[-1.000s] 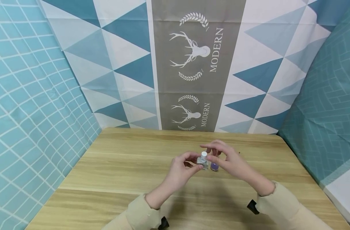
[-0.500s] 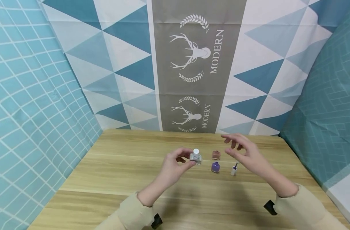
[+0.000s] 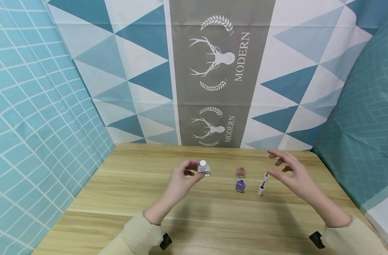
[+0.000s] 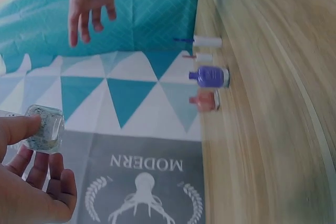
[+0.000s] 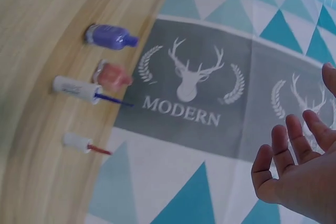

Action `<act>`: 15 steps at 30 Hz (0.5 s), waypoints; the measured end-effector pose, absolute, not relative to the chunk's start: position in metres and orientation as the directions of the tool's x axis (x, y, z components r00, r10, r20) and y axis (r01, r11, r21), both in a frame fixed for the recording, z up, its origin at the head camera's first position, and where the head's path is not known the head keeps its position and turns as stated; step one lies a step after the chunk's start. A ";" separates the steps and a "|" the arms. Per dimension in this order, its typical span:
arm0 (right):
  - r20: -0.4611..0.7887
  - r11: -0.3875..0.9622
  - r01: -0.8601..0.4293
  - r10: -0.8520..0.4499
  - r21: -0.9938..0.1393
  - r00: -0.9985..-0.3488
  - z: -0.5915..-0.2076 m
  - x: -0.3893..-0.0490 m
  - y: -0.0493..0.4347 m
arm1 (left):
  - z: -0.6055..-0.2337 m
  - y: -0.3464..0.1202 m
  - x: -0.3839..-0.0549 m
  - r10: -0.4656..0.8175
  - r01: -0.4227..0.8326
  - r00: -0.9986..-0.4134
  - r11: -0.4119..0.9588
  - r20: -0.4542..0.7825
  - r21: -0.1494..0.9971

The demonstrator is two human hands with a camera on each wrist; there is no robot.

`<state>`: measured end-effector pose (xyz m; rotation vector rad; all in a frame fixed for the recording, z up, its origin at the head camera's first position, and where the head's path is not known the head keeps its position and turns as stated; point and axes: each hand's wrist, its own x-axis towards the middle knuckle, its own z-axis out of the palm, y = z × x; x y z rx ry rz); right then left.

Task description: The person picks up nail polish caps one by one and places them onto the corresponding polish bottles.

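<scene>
In the head view my left hand [image 3: 181, 179] pinches a small clear nail polish bottle [image 3: 204, 169] with a white cap, lifted above the table. Close up in the left wrist view, the clear bottle [image 4: 51, 129] has speckled contents. My right hand [image 3: 291, 173] hovers at the right, its fingers loosely bent around nothing. Near it, two white caps stand with their brushes upward: one with a purple brush [image 3: 260, 190] and a smaller one with a reddish brush [image 5: 77, 142]. Left of these are an uncapped purple polish bottle [image 3: 240, 186] and an uncapped reddish-pink one [image 3: 241, 172].
All these stand on a wooden table [image 3: 123, 198]. Behind it hangs a patterned cloth [image 3: 209, 81] with triangles and deer heads. A blue grid cloth [image 3: 28, 106] borders the left side, and a teal cloth [image 3: 363, 124] the right.
My hands, earlier together at the clear bottle, have parted. The left carried the bottle leftward, while the right moved off to the right, uncovering the open bottles and the brush caps.
</scene>
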<state>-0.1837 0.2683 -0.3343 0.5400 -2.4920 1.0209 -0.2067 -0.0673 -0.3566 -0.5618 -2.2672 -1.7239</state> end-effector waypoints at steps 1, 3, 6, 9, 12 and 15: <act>0.486 0.666 -0.476 -0.191 -0.574 -0.853 -0.337 -0.184 0.271 | -0.358 -0.070 -0.208 0.151 0.435 -0.900 0.232 0.409 0.870; 0.481 0.674 -0.462 -0.178 -0.576 -0.858 -0.341 -0.184 0.275 | -0.360 -0.075 -0.211 0.138 0.426 -0.904 0.232 0.404 0.874; 0.480 0.679 -0.449 -0.160 -0.580 -0.863 -0.349 -0.185 0.281 | -0.362 -0.082 -0.217 0.113 0.417 -0.909 0.245 0.401 0.875; 0.482 0.675 -0.443 -0.146 -0.590 -0.864 -0.357 -0.187 0.286 | -0.361 -0.090 -0.221 0.089 0.395 -0.918 0.276 0.386 0.876; 0.474 0.676 -0.432 -0.137 -0.597 -0.870 -0.366 -0.189 0.289 | -0.364 -0.098 -0.229 0.060 0.348 -0.936 0.296 0.346 0.890; 0.451 0.680 -0.411 -0.131 -0.607 -0.883 -0.376 -0.191 0.292 | -0.372 -0.108 -0.239 0.036 0.299 -0.952 0.307 0.303 0.903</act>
